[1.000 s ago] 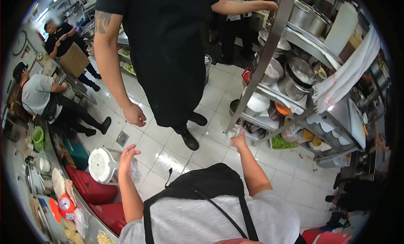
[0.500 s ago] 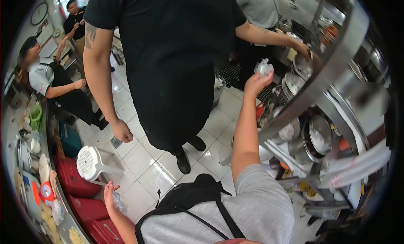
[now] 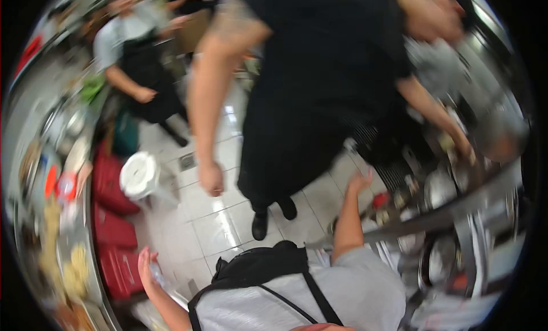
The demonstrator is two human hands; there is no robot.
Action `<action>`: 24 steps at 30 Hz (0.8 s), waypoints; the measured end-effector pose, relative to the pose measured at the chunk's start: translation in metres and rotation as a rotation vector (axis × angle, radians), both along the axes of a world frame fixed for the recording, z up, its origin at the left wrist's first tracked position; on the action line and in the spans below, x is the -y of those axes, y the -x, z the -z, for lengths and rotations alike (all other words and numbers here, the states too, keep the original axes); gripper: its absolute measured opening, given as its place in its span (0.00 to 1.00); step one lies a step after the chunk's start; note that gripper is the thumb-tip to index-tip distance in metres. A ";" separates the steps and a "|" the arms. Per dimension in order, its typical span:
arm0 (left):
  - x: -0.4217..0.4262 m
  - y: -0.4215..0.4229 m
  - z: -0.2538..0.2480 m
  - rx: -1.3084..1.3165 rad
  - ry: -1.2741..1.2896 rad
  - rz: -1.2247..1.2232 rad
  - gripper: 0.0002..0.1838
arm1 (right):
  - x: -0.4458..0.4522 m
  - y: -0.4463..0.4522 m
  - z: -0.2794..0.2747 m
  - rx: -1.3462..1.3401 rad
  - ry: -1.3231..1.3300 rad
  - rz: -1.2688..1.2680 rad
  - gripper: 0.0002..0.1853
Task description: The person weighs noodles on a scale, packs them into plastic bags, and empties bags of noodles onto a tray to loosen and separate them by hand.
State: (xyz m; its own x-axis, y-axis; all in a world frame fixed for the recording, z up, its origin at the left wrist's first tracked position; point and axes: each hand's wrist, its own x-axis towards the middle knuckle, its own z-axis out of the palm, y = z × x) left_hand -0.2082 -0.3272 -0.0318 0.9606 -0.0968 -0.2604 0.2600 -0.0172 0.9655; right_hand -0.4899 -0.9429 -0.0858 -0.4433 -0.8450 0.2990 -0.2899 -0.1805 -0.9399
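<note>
My left hand (image 3: pixel 146 263) is at the lower left, fingers pointing up, with a piece of crumpled clear plastic (image 3: pixel 156 275) held against its palm side. My right hand (image 3: pixel 358 184) reaches forward at the end of a stretched arm, blurred, its fingers extended and no plastic visible in them. Just beyond it, by the black floor mat, is a small whitish blur (image 3: pixel 349 144); I cannot tell what it is. Directly ahead stands a person in a black apron (image 3: pixel 319 114), one fist (image 3: pixel 211 180) hanging down and the other arm stretched to the right.
On the left a counter carries a red-orange scale (image 3: pixel 66 185) and pale yellow food (image 3: pixel 75 268). Red bins (image 3: pixel 117 225) and a white stool (image 3: pixel 140 174) stand beside it. Metal shelving (image 3: pixel 411 225) with bowls is on the right. Another aproned person (image 3: pixel 140 63) stands back left.
The crumpled plastic has left my right hand, which has lowered a little. The view has swung, so the people ahead appear farther right. My left hand still has its plastic.
</note>
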 end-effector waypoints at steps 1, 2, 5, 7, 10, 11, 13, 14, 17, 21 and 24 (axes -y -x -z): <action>0.002 0.005 -0.023 0.002 -0.049 -0.016 0.22 | -0.022 -0.003 0.034 -0.215 -0.119 -0.119 0.23; -0.006 0.007 -0.036 0.018 -0.051 -0.020 0.20 | -0.043 0.002 0.077 -0.445 -0.218 -0.224 0.22; -0.052 0.000 -0.037 0.001 0.069 -0.096 0.17 | -0.111 0.010 0.160 -1.288 -0.984 -1.076 0.20; -0.083 -0.005 -0.037 -0.002 0.099 -0.136 0.17 | -0.173 -0.028 0.178 -1.579 -1.495 -1.439 0.21; -0.133 -0.010 -0.030 -0.068 0.097 -0.191 0.17 | -0.243 -0.107 0.155 -1.383 -1.172 -1.660 0.21; -0.147 -0.014 -0.027 -0.074 0.120 -0.191 0.16 | -0.247 -0.146 0.167 -1.538 -0.917 -1.806 0.20; -0.168 -0.028 -0.029 -0.080 0.141 -0.189 0.16 | -0.261 -0.218 0.165 -1.564 -0.421 -1.834 0.12; -0.174 -0.035 -0.030 -0.083 0.140 -0.189 0.15 | -0.262 -0.246 0.171 -1.376 -0.302 -1.779 0.14; -0.187 -0.060 -0.033 -0.098 0.159 -0.176 0.15 | -0.293 -0.325 0.115 -1.099 -0.244 -1.619 0.21; -0.192 -0.101 -0.025 -0.102 0.159 -0.137 0.15 | -0.327 -0.382 0.080 -0.948 -0.440 -1.718 0.22; -0.187 -0.132 -0.017 -0.094 0.143 -0.144 0.16 | -0.330 -0.414 0.087 -1.070 -0.496 -1.808 0.23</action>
